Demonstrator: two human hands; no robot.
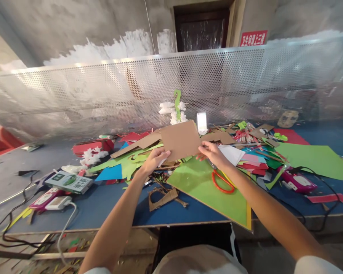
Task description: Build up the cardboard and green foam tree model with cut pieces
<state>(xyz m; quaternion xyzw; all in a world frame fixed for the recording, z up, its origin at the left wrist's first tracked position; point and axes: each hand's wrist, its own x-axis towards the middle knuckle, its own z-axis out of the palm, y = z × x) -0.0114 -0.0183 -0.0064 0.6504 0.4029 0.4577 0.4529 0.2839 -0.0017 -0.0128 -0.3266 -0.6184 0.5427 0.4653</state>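
A green-and-white box lies at the left of the frame. At centre, above the cluttered tabletop, the left hand pinches a brown cardboard rectangle (its visible face plain) near its lower-left corner; the right hand grips its right edge. Farther right, an orange scissor handle overlies a green sheet.

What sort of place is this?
Probably a craft workspace in a roughly finished room: the blue table is strewn with cut green pieces and other scraps, a brown cardboard sheet is held over it, and the wall behind is patchy.
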